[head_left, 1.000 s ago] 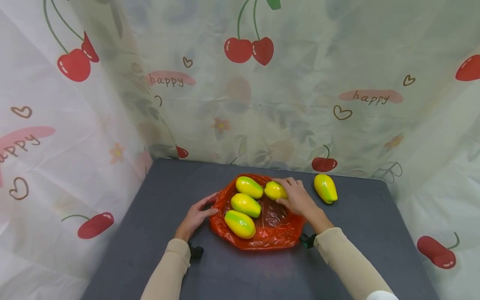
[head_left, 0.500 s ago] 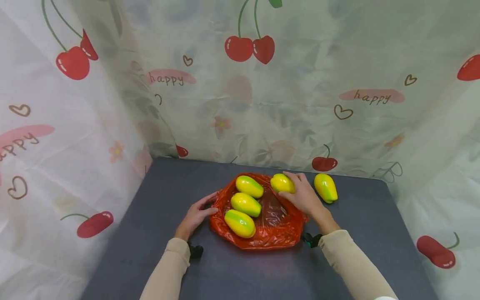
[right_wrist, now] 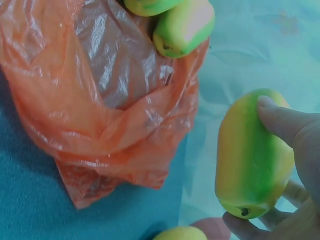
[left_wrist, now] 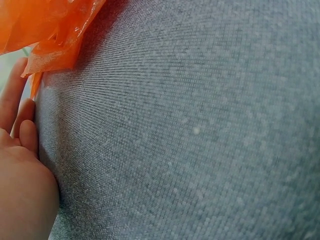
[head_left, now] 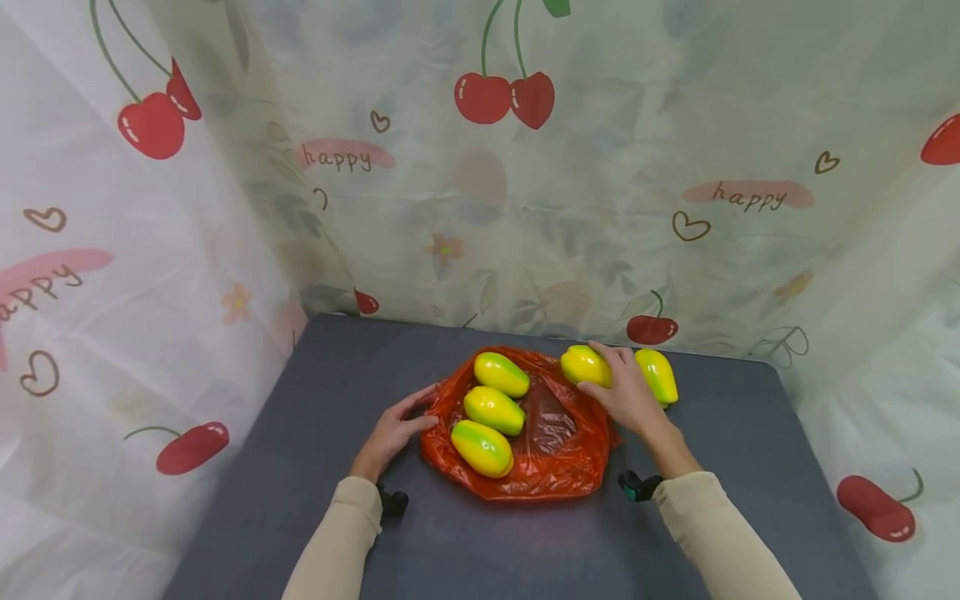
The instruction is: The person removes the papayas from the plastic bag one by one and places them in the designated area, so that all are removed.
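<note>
One left hand [head_left: 392, 429], fingers spread, touches the left edge of a red plastic bag [head_left: 551, 482]; three yellow-green fruits [head_left: 492, 410] lie in it. Near its far right edge, a fourth fruit [head_left: 583, 366] is pinched by the right hand [head_left: 628, 397]. Rightmost, a fifth fruit [head_left: 658, 377] lies on the table [head_left: 731, 433].

Table: dark grey, woven surface [head_left: 525, 554]
Around its middle: open red plastic bag [head_left: 551, 479]
Far edge, right: yellow-green mango [head_left: 660, 379]
</note>
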A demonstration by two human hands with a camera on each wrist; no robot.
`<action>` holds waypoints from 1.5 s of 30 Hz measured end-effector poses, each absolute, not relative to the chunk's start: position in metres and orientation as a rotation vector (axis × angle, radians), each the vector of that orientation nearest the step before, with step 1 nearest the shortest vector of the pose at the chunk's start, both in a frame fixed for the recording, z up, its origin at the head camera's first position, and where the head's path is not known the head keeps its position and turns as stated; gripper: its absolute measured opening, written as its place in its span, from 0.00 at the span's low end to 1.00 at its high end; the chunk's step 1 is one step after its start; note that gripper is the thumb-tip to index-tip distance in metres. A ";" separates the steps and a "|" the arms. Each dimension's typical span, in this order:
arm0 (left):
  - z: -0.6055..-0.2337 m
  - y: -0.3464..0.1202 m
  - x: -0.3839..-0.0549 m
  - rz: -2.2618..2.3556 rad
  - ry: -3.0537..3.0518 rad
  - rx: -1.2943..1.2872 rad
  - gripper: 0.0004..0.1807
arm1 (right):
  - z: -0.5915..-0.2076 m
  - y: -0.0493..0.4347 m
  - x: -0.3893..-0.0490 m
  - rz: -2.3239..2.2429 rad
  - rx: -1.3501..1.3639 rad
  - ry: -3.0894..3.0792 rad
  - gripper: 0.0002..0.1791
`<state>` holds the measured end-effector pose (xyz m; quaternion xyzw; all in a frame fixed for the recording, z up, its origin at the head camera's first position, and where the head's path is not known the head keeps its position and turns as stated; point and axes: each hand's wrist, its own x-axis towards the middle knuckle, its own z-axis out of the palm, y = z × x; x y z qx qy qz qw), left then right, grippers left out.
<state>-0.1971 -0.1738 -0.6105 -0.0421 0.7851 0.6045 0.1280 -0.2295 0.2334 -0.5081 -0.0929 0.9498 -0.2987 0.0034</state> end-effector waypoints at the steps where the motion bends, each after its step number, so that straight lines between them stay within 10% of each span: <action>1: -0.610 -0.174 -0.197 1.756 2.286 -0.121 0.32 | -0.508 0.236 -0.229 -0.943 -0.290 2.984 0.41; 45: -0.610 -0.174 -0.197 1.767 2.256 -0.132 0.32 | -0.512 0.357 -0.231 -0.979 0.207 3.103 0.41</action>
